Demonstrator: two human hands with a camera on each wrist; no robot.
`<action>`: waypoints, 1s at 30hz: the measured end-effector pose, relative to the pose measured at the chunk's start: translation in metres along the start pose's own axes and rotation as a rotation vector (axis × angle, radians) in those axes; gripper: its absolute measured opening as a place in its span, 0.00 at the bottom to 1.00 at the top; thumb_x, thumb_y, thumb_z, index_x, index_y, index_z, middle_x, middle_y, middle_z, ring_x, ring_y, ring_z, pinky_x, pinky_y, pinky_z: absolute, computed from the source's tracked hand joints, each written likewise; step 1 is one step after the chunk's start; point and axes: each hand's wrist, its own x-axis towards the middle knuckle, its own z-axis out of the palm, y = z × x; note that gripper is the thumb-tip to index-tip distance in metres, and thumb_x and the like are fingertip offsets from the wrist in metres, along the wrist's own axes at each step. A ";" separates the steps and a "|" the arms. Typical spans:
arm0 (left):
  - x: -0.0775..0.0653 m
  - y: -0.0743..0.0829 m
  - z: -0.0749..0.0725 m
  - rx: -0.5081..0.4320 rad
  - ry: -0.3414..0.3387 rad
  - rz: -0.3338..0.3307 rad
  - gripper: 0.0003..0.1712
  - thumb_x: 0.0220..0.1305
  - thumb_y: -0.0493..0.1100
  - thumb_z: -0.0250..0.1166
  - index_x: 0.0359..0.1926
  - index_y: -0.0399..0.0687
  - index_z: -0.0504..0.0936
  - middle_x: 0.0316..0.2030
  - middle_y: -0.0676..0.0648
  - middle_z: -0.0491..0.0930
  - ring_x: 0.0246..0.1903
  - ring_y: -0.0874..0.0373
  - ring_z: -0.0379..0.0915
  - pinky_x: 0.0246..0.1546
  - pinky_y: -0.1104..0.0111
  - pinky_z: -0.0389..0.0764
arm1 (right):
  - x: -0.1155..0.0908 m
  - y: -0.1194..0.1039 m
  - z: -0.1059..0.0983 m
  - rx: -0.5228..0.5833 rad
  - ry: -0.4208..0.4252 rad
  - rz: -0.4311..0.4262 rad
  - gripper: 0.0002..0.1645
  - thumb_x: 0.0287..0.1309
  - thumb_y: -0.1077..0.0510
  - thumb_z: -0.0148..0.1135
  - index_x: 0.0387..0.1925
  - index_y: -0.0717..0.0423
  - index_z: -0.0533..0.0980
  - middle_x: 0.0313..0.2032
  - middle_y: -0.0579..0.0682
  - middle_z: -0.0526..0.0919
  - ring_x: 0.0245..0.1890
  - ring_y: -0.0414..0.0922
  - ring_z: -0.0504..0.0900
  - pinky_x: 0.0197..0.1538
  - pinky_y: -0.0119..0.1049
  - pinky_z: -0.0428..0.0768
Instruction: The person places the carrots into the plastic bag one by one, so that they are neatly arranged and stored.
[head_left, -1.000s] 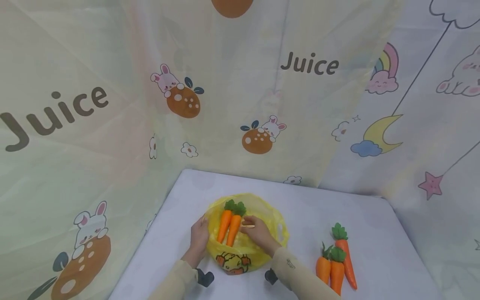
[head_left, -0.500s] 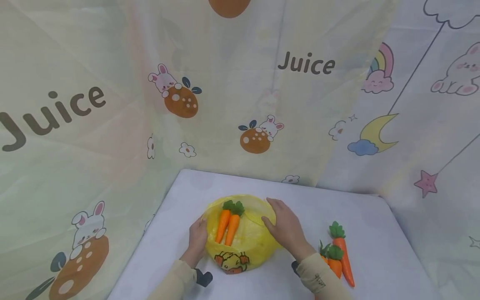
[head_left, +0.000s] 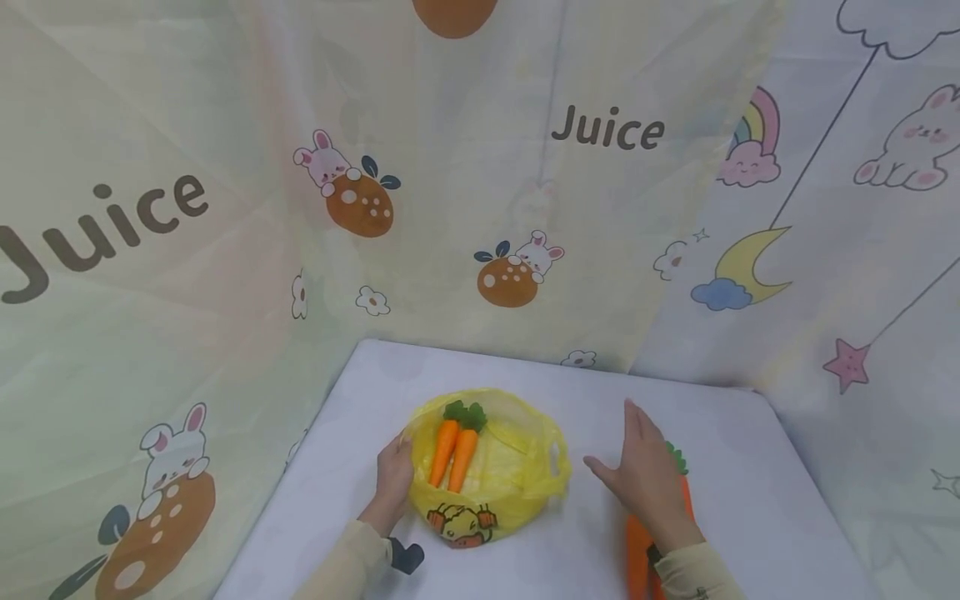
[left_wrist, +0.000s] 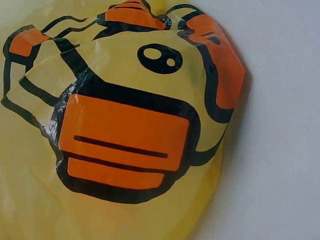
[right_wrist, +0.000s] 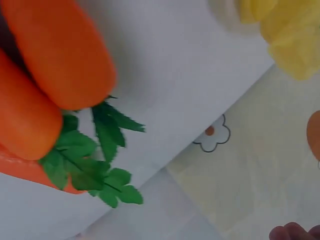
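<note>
carrots lie in the yellow bag the left hand grips.

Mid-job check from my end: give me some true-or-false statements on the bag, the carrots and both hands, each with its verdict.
1. Two carrots lie inside the yellow bag. True.
2. The right hand is holding a carrot. False: it is empty, its fingers straight, apart from the bag.
3. The left hand is at the left side of the bag, in the head view. True.
4. The bag's mouth is tied closed. False: it is open, and its contents show.
5. Every carrot in view is in the bag. False: loose carrots lie on the table, to the right of the bag in the head view.
6. A cartoon face is printed on the bag. True.
</note>
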 end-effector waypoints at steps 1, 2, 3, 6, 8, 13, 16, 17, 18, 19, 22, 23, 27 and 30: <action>0.000 0.000 0.000 0.003 -0.001 0.000 0.30 0.82 0.48 0.41 0.76 0.34 0.59 0.73 0.35 0.61 0.72 0.39 0.57 0.71 0.46 0.60 | -0.004 0.004 0.001 -0.002 -0.027 0.031 0.71 0.44 0.41 0.80 0.73 0.76 0.51 0.69 0.75 0.61 0.66 0.70 0.65 0.64 0.65 0.70; 0.000 0.000 0.000 -0.002 0.000 0.004 0.30 0.82 0.47 0.41 0.75 0.34 0.59 0.73 0.35 0.61 0.72 0.39 0.56 0.72 0.46 0.59 | -0.008 0.008 0.001 -0.003 -0.055 0.059 0.72 0.44 0.40 0.81 0.73 0.77 0.50 0.69 0.76 0.60 0.66 0.71 0.64 0.64 0.65 0.69; 0.000 0.001 0.000 -0.003 0.000 0.008 0.30 0.82 0.47 0.41 0.75 0.34 0.59 0.73 0.35 0.61 0.72 0.39 0.56 0.72 0.46 0.58 | -0.012 0.011 0.001 0.000 -0.083 0.088 0.73 0.43 0.40 0.81 0.73 0.77 0.49 0.69 0.77 0.59 0.67 0.72 0.63 0.64 0.66 0.68; 0.000 0.002 0.001 -0.012 0.000 0.012 0.30 0.82 0.46 0.41 0.75 0.33 0.59 0.74 0.35 0.60 0.73 0.39 0.55 0.72 0.46 0.57 | -0.024 0.018 0.002 -0.005 -0.166 0.168 0.78 0.40 0.36 0.81 0.73 0.78 0.47 0.70 0.78 0.56 0.68 0.72 0.60 0.63 0.67 0.68; 0.000 0.002 0.001 -0.013 0.000 0.007 0.30 0.82 0.46 0.41 0.76 0.33 0.58 0.74 0.35 0.60 0.73 0.39 0.55 0.72 0.46 0.57 | -0.032 0.022 0.003 0.001 -0.215 0.212 0.80 0.39 0.33 0.81 0.73 0.79 0.47 0.70 0.79 0.55 0.67 0.73 0.60 0.61 0.68 0.70; -0.001 0.002 0.001 0.009 0.000 -0.007 0.30 0.82 0.47 0.41 0.76 0.34 0.59 0.74 0.36 0.61 0.72 0.40 0.56 0.72 0.46 0.58 | -0.047 0.029 0.008 0.029 -0.324 0.314 0.81 0.38 0.29 0.79 0.71 0.81 0.48 0.69 0.80 0.55 0.64 0.75 0.64 0.53 0.67 0.77; -0.002 0.002 0.002 0.016 0.002 -0.012 0.30 0.82 0.48 0.42 0.76 0.34 0.59 0.74 0.36 0.61 0.73 0.39 0.56 0.72 0.46 0.58 | -0.053 0.032 0.011 0.030 -0.373 0.356 0.78 0.37 0.28 0.79 0.69 0.81 0.54 0.63 0.80 0.63 0.59 0.73 0.70 0.52 0.65 0.78; -0.002 0.002 0.002 0.017 0.002 -0.015 0.31 0.82 0.48 0.42 0.76 0.34 0.59 0.74 0.36 0.61 0.73 0.39 0.55 0.72 0.46 0.58 | -0.054 0.033 0.012 0.029 -0.385 0.364 0.76 0.38 0.29 0.78 0.68 0.82 0.56 0.61 0.80 0.66 0.58 0.72 0.71 0.52 0.64 0.78; -0.002 0.002 0.002 0.018 0.004 -0.018 0.31 0.82 0.48 0.42 0.76 0.34 0.59 0.74 0.36 0.60 0.73 0.39 0.55 0.72 0.45 0.58 | -0.056 0.034 0.012 0.027 -0.397 0.366 0.74 0.39 0.29 0.78 0.66 0.82 0.58 0.59 0.80 0.68 0.56 0.72 0.72 0.52 0.63 0.79; -0.002 0.002 0.002 0.017 0.005 -0.021 0.31 0.82 0.48 0.41 0.76 0.34 0.59 0.74 0.36 0.60 0.73 0.39 0.55 0.72 0.45 0.58 | -0.056 0.034 0.013 0.021 -0.406 0.362 0.71 0.40 0.29 0.78 0.64 0.83 0.61 0.57 0.79 0.70 0.55 0.71 0.73 0.51 0.63 0.79; -0.001 0.002 0.002 0.016 0.012 -0.032 0.31 0.82 0.48 0.41 0.76 0.35 0.59 0.74 0.36 0.61 0.72 0.39 0.56 0.72 0.46 0.58 | -0.057 0.035 0.014 0.012 -0.436 0.356 0.66 0.42 0.31 0.77 0.57 0.85 0.66 0.53 0.77 0.73 0.52 0.68 0.75 0.52 0.61 0.79; -0.002 0.002 0.002 0.018 0.014 -0.032 0.31 0.82 0.48 0.41 0.76 0.35 0.59 0.73 0.36 0.61 0.72 0.39 0.57 0.71 0.45 0.59 | -0.056 0.035 0.015 0.011 -0.451 0.365 0.64 0.43 0.31 0.77 0.56 0.86 0.66 0.51 0.76 0.74 0.51 0.66 0.76 0.52 0.60 0.79; -0.002 0.002 0.002 0.021 0.013 -0.031 0.31 0.82 0.49 0.42 0.76 0.35 0.59 0.74 0.36 0.61 0.72 0.39 0.56 0.71 0.45 0.59 | -0.054 0.035 0.018 0.007 -0.508 0.426 0.60 0.43 0.33 0.78 0.51 0.85 0.68 0.42 0.70 0.76 0.39 0.57 0.77 0.46 0.54 0.82; -0.002 0.001 0.002 0.020 0.013 -0.027 0.31 0.82 0.49 0.42 0.75 0.34 0.59 0.74 0.35 0.60 0.72 0.38 0.56 0.71 0.45 0.58 | -0.054 0.035 0.021 0.019 -0.538 0.470 0.55 0.43 0.34 0.78 0.47 0.82 0.70 0.35 0.62 0.75 0.32 0.52 0.74 0.38 0.48 0.81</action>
